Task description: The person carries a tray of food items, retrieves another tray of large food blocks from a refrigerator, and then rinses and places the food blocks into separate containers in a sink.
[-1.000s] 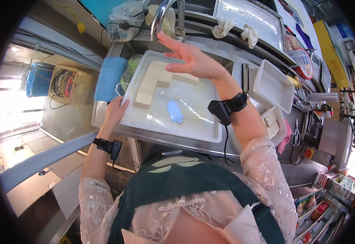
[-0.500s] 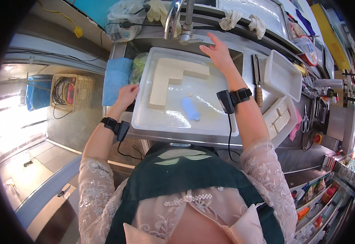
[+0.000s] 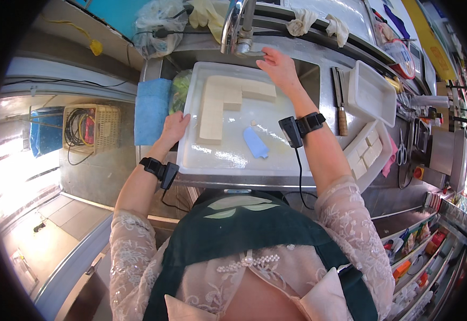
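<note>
A white tray with shallow liquid sits over the sink in front of me. In it lies an L-shaped slab of pale tofu, with a blue scraper-like piece and a small pale crumb nearby. My left hand grips the tray's left rim, its fingers bent over the edge. At the far side, my right hand has its thumb and fingers closed about the end of the tap lever. The metal tap rises beyond the tray; no running water is visible.
A folded blue cloth and a green leafy vegetable in plastic lie left of the tray. To the right are a wooden-handled knife, an empty white bin, and another bin with tofu blocks. Gloves hang behind.
My right hand has moved slightly left and its spread fingers have closed at the tap lever. My left hand has shifted a little, staying at the tray's left rim.
</note>
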A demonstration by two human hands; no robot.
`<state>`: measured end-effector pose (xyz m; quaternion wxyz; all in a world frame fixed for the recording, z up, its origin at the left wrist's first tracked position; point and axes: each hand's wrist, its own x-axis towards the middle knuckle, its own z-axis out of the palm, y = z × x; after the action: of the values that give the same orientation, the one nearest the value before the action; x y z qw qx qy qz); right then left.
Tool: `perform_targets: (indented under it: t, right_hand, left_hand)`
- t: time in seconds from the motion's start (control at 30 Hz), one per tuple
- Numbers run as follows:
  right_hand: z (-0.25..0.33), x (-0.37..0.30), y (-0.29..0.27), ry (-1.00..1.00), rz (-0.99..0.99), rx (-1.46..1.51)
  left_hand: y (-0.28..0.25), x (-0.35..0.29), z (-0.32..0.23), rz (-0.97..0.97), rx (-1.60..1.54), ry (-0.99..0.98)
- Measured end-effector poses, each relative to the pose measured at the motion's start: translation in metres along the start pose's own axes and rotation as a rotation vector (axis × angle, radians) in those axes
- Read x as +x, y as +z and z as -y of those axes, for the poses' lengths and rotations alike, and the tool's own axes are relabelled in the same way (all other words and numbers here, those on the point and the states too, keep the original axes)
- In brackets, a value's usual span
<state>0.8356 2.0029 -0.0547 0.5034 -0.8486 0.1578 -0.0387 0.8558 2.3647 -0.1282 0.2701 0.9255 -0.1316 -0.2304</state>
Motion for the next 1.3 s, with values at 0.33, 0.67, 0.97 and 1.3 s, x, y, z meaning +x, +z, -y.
perform_targets:
  t: [0.33, 0.67, 0.97, 1.3]
  right_hand:
    - [-0.004, -0.014, 0.006, -0.102, 0.033, 0.014]
    - [0.013, -0.042, 0.05, 0.077, -0.149, 0.411]
    - [-0.001, -0.003, 0.107, 0.409, 0.64, 1.867]
    - [0.035, -0.013, 0.102, 0.51, 0.712, 1.129]
  left_hand:
    - [-0.038, 0.004, -0.05, -0.132, 0.1, 0.272]
    - [-0.023, 0.053, -0.146, 0.518, -1.144, -0.099]
    - [-0.045, 0.052, -0.157, 0.696, -1.4, 0.007]
    - [-0.036, -0.026, -0.067, 0.113, -0.512, 0.181]
